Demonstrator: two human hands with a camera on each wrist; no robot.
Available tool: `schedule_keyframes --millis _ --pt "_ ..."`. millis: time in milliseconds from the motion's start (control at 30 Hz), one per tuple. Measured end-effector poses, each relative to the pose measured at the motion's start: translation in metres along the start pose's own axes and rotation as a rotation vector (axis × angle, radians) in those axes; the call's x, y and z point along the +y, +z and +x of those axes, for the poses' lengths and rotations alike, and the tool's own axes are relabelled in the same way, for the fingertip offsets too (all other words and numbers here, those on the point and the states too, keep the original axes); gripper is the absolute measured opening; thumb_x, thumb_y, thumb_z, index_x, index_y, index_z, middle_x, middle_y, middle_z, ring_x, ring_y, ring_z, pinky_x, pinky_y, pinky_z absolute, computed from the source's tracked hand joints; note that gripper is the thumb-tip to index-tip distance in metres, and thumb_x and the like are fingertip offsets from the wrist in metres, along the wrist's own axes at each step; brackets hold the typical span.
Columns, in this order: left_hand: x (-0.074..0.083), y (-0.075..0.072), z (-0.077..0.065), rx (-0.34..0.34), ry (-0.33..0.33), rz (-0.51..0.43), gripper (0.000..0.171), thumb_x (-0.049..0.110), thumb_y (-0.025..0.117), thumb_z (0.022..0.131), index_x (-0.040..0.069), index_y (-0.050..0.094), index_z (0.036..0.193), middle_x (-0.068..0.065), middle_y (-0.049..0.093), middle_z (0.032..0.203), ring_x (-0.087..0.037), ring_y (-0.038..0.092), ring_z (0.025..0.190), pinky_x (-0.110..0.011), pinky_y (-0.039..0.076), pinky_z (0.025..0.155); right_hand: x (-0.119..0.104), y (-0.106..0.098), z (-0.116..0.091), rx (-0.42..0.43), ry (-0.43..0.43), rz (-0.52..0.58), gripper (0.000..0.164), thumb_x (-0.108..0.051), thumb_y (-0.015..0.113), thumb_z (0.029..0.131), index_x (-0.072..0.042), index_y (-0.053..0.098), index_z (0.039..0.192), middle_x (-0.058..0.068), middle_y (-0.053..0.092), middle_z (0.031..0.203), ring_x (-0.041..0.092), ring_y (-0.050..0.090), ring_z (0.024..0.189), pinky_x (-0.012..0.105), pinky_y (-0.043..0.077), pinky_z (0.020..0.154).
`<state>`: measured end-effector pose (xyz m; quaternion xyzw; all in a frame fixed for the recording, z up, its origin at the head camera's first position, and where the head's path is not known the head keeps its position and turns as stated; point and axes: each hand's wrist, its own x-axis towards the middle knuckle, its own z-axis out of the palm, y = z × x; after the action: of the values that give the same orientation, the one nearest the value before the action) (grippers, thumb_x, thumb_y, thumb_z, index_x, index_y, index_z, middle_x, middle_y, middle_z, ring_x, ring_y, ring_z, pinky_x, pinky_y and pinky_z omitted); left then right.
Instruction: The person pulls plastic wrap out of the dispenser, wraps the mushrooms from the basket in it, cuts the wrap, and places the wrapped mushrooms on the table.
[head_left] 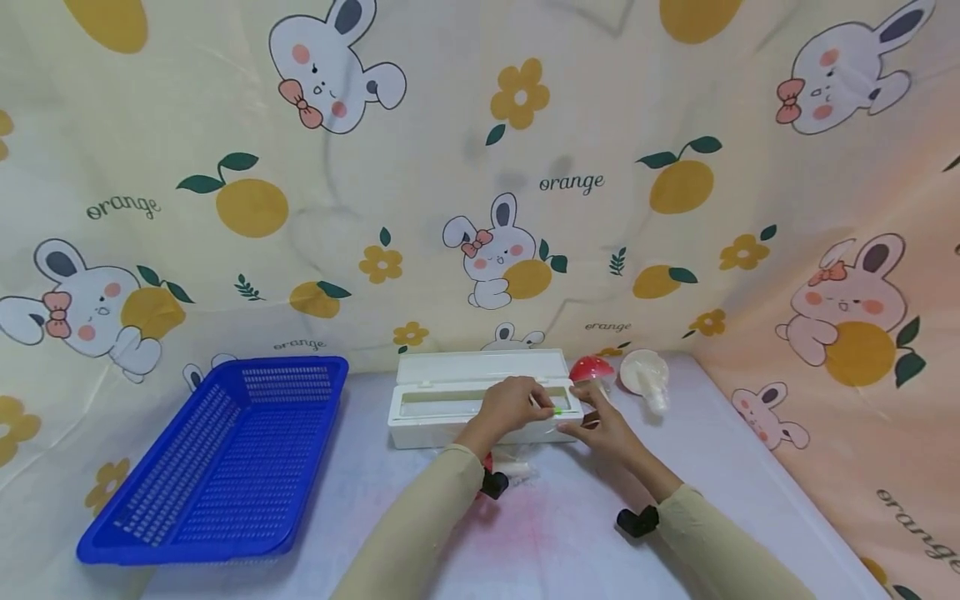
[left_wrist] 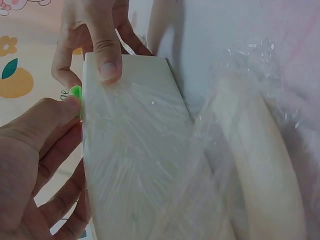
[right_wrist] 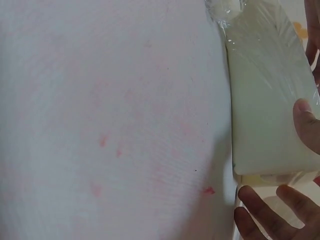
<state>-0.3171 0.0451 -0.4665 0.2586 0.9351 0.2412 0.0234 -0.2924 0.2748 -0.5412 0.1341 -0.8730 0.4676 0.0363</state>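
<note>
A long white plastic-wrap dispenser box (head_left: 431, 436) stands on the table, its lid (head_left: 483, 365) raised at the back. Clear film (left_wrist: 135, 150) clings to its front wall. At the right end of its top, my left hand (head_left: 516, 404) pinches a small green slider (left_wrist: 76, 92) between thumb and finger. My right hand (head_left: 603, 423) grips the box's right end, thumb on the front wall and fingers around the end. In front of the box, partly behind my left arm, lies a white mushroom-like stem (left_wrist: 260, 165) in clear film, with a bit of red (head_left: 487, 461) beside it.
An empty-looking blue mesh basket (head_left: 311, 500) sits on the left. Behind the box's right end are a red-capped toy mushroom (head_left: 592, 368) and a pale one in film (head_left: 643, 375). A printed cloth (head_left: 420, 167) hangs behind the table.
</note>
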Motion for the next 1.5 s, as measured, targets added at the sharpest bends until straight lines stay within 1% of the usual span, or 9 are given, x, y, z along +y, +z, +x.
schedule_keyframes --millis 300,500,667,900,1067,1167,1300,1367,1500 --pt "-0.007 -0.002 0.0 -0.015 -0.023 0.008 0.006 0.033 0.085 0.094 0.029 0.084 0.099 0.017 0.072 0.092 -0.004 0.057 0.077 -0.025 0.047 0.067 0.0 0.003 0.001 -0.008 0.007 0.003 0.069 -0.025 0.088 0.093 -0.016 0.045 0.146 0.023 0.058 0.148 0.028 0.073 0.096 0.043 0.063 0.089" --pt "-0.009 -0.007 -0.005 -0.032 -0.028 0.024 0.005 0.034 0.085 0.094 0.029 0.083 0.095 0.017 0.069 0.086 -0.006 0.057 0.076 -0.027 0.046 0.067 0.001 0.004 0.0 -0.018 -0.02 0.014 0.068 -0.024 0.087 0.094 -0.014 0.045 0.146 0.026 0.058 0.147 0.028 0.074 0.095 0.04 0.062 0.087" --pt "-0.015 -0.015 -0.01 -0.023 -0.024 0.027 0.005 0.032 0.085 0.093 0.028 0.082 0.092 0.016 0.069 0.084 -0.007 0.058 0.076 -0.029 0.047 0.068 -0.001 0.003 -0.002 0.01 -0.001 0.005 0.067 -0.025 0.087 0.093 -0.015 0.046 0.145 0.027 0.057 0.15 0.029 0.074 0.097 0.041 0.062 0.089" --pt "-0.032 -0.03 -0.022 -0.047 -0.038 0.038 0.005 0.03 0.083 0.095 0.029 0.081 0.091 0.015 0.071 0.089 -0.007 0.063 0.084 -0.032 0.051 0.075 0.001 0.0 -0.002 0.003 0.032 -0.022 0.07 -0.031 0.087 0.094 -0.018 0.044 0.147 0.024 0.055 0.151 0.032 0.073 0.103 0.048 0.062 0.094" --pt "-0.048 -0.038 -0.033 -0.062 -0.072 0.03 0.004 0.029 0.083 0.095 0.027 0.08 0.092 0.014 0.07 0.089 -0.009 0.062 0.086 -0.033 0.052 0.077 0.004 -0.003 -0.005 -0.003 0.03 -0.029 0.07 -0.032 0.086 0.094 -0.018 0.044 0.148 0.024 0.054 0.152 0.032 0.073 0.104 0.048 0.062 0.094" --pt "-0.055 -0.043 -0.039 -0.052 -0.068 0.053 0.005 0.028 0.084 0.094 0.027 0.08 0.093 0.013 0.07 0.09 -0.009 0.063 0.086 -0.033 0.052 0.077 0.004 -0.005 -0.006 0.009 0.017 -0.032 0.069 -0.03 0.086 0.094 -0.018 0.044 0.147 0.025 0.056 0.151 0.031 0.073 0.103 0.046 0.062 0.092" --pt "-0.062 -0.05 -0.047 -0.04 -0.047 0.072 0.005 0.027 0.084 0.093 0.026 0.079 0.092 0.012 0.071 0.092 -0.01 0.064 0.086 -0.034 0.053 0.076 0.003 -0.005 -0.005 0.016 -0.007 -0.024 0.067 -0.026 0.086 0.094 -0.016 0.045 0.146 0.027 0.057 0.149 0.031 0.074 0.1 0.043 0.062 0.09" --pt "-0.064 -0.052 -0.05 -0.04 -0.055 0.078 0.006 0.027 0.084 0.094 0.026 0.079 0.091 0.011 0.07 0.092 -0.011 0.063 0.086 -0.034 0.052 0.075 0.002 -0.004 -0.004 0.003 -0.022 -0.02 0.067 -0.026 0.085 0.095 -0.014 0.044 0.147 0.029 0.056 0.149 0.032 0.074 0.101 0.043 0.063 0.09" --pt "-0.069 -0.055 -0.055 -0.042 -0.066 0.107 0.007 0.026 0.084 0.093 0.026 0.078 0.09 0.011 0.069 0.091 -0.01 0.063 0.086 -0.033 0.052 0.074 0.001 -0.001 -0.003 -0.012 -0.01 -0.013 0.067 -0.028 0.084 0.096 -0.015 0.043 0.147 0.029 0.054 0.151 0.033 0.074 0.103 0.046 0.062 0.092"
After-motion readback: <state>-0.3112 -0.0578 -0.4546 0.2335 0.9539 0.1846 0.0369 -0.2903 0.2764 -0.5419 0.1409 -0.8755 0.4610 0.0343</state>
